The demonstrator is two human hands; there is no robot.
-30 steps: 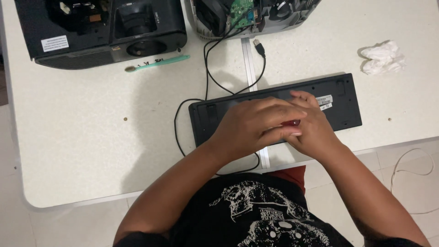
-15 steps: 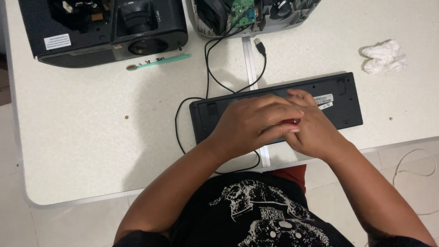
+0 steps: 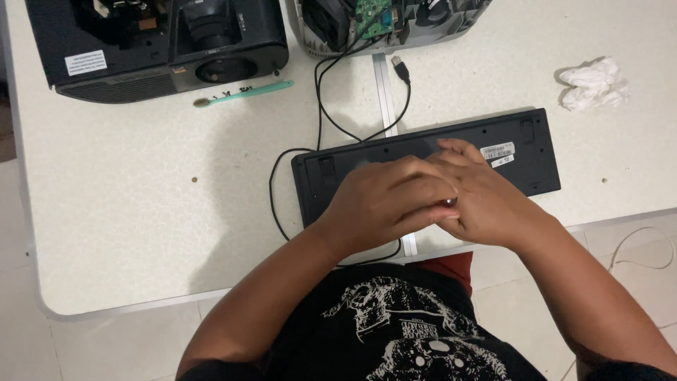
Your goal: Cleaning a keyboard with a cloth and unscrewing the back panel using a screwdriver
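Note:
A black keyboard (image 3: 525,141) lies upside down on the white table (image 3: 127,212), its underside with a white label facing up. Both of my hands rest on its middle. My left hand (image 3: 384,204) is curled, and its fingers overlap those of my right hand (image 3: 490,201). Between the two hands a small dark round-ended object (image 3: 449,202) peeks out, seemingly pinched by my right hand; most of it is hidden. The keyboard's black cable (image 3: 317,106) loops left and back to a loose plug (image 3: 400,68).
A black projector-like device (image 3: 155,42) stands at the back left with a green toothbrush (image 3: 243,92) in front of it. An opened grey device (image 3: 395,21) with a green circuit board sits at the back. Crumpled white tissue (image 3: 594,83) lies right. A white cord (image 3: 642,247) is on the floor.
The hands stay on the keyboard and shift only slightly. The reddish bit seen between them earlier now shows as a small dark round end.

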